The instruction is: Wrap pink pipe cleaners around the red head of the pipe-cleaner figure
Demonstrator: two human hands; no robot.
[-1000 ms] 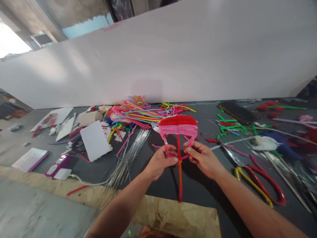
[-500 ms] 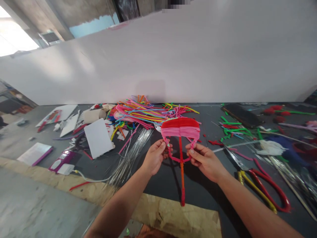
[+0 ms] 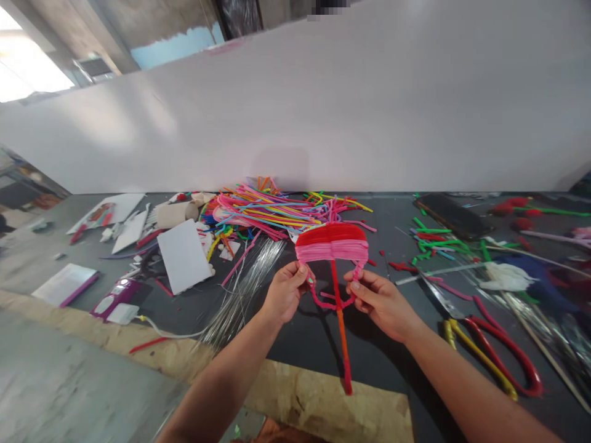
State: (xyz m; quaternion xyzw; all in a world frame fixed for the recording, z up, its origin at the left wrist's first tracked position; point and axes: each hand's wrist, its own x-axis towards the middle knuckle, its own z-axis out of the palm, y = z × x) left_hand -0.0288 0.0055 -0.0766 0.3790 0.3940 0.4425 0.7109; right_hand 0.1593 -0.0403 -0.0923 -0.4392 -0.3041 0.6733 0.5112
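Between my two hands is a pipe-cleaner shape (image 3: 332,249), its top filled with red and pink rows and its lower outline an open pink loop. A red and orange pipe-cleaner stem (image 3: 341,326) runs down through its middle and hangs below the loop. My left hand (image 3: 287,292) is closed, thumb and fingers pinching the left side of the pink outline. On the opposite side, my right hand (image 3: 373,298) pinches the outline in the same way. The shape is held above the dark table.
Behind the shape lies a heap of colourful pipe cleaners (image 3: 268,212). Thin metal wires (image 3: 249,292) spread left of my hands, near a white card (image 3: 184,257) and a purple device (image 3: 115,297). At right are large red-handled scissors (image 3: 505,351), green pieces (image 3: 429,243) and a black phone-like object (image 3: 452,215).
The shape has shifted slightly left and down at its top, and the stem's lower end has swung a little to the right. Both hands keep their pinch.
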